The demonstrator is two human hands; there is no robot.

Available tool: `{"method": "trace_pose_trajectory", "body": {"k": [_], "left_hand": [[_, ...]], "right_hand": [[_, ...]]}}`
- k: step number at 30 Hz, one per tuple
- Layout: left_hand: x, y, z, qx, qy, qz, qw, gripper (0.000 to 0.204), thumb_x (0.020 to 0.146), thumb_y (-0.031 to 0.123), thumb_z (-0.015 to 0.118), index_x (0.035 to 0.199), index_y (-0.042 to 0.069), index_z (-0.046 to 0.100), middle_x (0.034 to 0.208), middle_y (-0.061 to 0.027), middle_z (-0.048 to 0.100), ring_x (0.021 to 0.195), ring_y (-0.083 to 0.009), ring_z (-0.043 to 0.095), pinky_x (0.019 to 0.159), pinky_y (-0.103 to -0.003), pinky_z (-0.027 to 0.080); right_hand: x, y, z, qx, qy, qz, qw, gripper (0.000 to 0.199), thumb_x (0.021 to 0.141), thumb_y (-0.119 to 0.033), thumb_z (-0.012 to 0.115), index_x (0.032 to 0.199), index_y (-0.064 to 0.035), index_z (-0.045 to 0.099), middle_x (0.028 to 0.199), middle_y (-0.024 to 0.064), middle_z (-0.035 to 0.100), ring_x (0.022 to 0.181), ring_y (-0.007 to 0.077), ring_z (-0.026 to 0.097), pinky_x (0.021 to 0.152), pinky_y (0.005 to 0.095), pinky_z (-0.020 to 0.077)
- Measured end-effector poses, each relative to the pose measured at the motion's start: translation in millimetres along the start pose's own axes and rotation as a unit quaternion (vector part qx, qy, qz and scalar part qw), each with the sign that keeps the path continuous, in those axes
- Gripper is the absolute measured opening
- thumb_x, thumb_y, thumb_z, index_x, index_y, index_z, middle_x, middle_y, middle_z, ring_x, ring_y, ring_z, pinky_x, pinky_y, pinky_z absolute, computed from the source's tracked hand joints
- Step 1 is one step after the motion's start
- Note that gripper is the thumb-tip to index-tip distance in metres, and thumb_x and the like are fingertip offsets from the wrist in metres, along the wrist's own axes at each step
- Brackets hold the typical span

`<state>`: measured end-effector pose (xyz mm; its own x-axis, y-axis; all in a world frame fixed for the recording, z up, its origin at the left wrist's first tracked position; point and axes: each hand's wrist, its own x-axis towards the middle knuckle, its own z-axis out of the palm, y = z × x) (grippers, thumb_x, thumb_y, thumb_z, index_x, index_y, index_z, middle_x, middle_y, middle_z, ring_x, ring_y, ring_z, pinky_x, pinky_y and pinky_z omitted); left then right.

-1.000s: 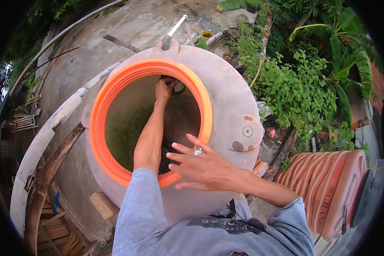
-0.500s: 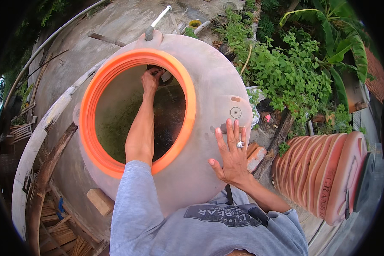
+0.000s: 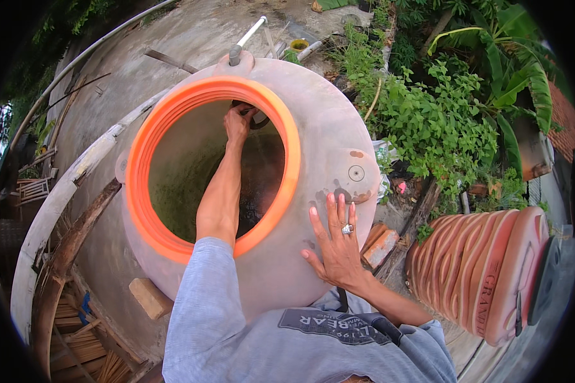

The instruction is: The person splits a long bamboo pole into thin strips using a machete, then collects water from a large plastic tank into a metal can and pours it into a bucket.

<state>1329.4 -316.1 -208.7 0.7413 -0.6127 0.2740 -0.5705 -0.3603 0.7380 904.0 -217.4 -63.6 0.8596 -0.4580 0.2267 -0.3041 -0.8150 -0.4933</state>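
A large water tank [image 3: 329,108] with a dull pinkish-grey top stands before me, its round mouth ringed by an orange threaded rim [image 3: 287,182]. Through the mouth reaches my left arm. At the far inner wall, my left hand [image 3: 237,122] is closed round a dark, rounded thing [image 3: 259,119], whose kind I cannot make out. Below the hand the inside looks murky, with greenish stains on the wall. My right hand [image 3: 337,251], a ring on one finger, lies flat with fingers spread on the tank top, near damp marks and a small round fitting [image 3: 356,173].
A white pipe [image 3: 252,32] rises at the tank's far edge. Right of the tank stands a ribbed orange tank part [image 3: 469,268], beside bricks [image 3: 382,247] and leafy plants [image 3: 428,121]. A curved concrete edge [image 3: 64,185] and wooden beam [image 3: 76,236] run along the left.
My right hand has slid a little nearer to me and left on the tank top, uncovering damp marks. The view has shifted slightly. My left hand stays inside the mouth at the far wall.
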Motion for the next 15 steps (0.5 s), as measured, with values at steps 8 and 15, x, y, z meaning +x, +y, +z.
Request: {"method": "trace_pose_trajectory", "body": {"k": [8, 15], "left_hand": [[2, -14, 2, 0.019, -0.011, -0.068, 0.997, 0.036, 0.077, 0.033, 0.087, 0.101, 0.007, 0.080, 0.110, -0.0205, 0.073, 0.103, -0.0377, 0.068, 0.091, -0.048, 0.052], [14, -34, 10, 0.010, -0.043, -0.093, 0.995, 0.033, 0.077, 0.029, 0.088, 0.099, 0.006, 0.080, 0.106, -0.0204, 0.074, 0.098, -0.0365, 0.070, 0.086, -0.047, 0.053]], "right_hand": [[-11, -11, 12, 0.020, -0.031, 0.006, 0.999, 0.083, 0.085, -0.041, 0.073, 0.155, -0.0097, 0.039, 0.164, 0.0244, 0.024, 0.151, 0.0486, 0.019, 0.120, 0.0632, 0.0140], [4, -18, -2, -0.010, -0.046, 0.028, 0.998, 0.077, 0.090, -0.040, 0.069, 0.155, -0.0109, 0.040, 0.164, 0.0252, 0.023, 0.151, 0.0488, 0.018, 0.120, 0.0633, 0.0141]]}}
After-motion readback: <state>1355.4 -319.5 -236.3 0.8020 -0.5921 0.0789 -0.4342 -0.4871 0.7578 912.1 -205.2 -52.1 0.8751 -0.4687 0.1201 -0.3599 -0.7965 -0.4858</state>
